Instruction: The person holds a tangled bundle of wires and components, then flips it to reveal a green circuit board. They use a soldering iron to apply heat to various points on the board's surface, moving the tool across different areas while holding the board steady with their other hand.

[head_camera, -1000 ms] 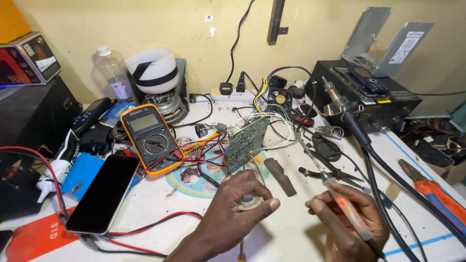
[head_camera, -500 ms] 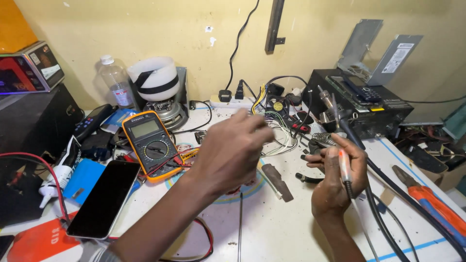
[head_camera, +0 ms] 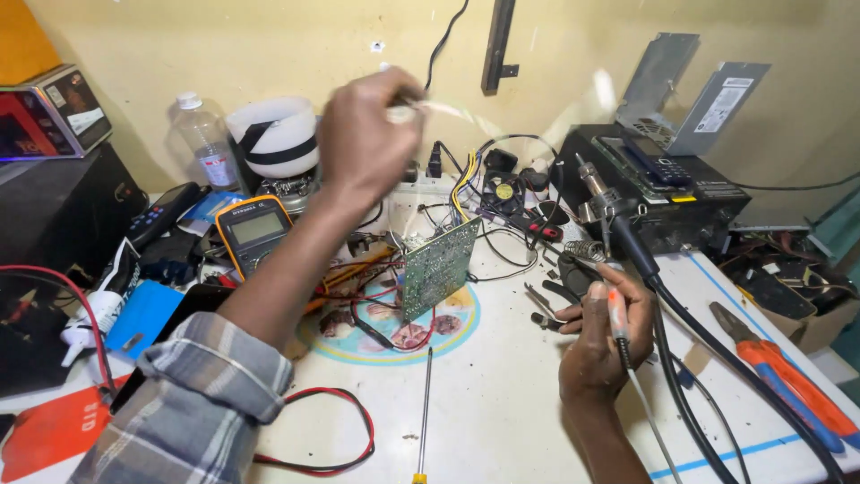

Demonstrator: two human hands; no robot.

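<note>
We see the left hand [head_camera: 363, 134] raised above the bench, fingers pinched on something small and blurred, perhaps solder. The right hand [head_camera: 602, 333] grips a soldering iron [head_camera: 618, 309] beside the upright green circuit board [head_camera: 436, 267]. A clear bottle [head_camera: 203, 142] stands behind, contents unclear.

Item count: two hands, left hand [head_camera: 367, 134] and right hand [head_camera: 602, 336]; one soldering iron [head_camera: 618, 309]; one green circuit board [head_camera: 436, 266]; one yellow multimeter [head_camera: 253, 231]; one plastic bottle [head_camera: 204, 142]; one orange-handled pliers [head_camera: 784, 376]; one screwdriver [head_camera: 423, 412].
</note>
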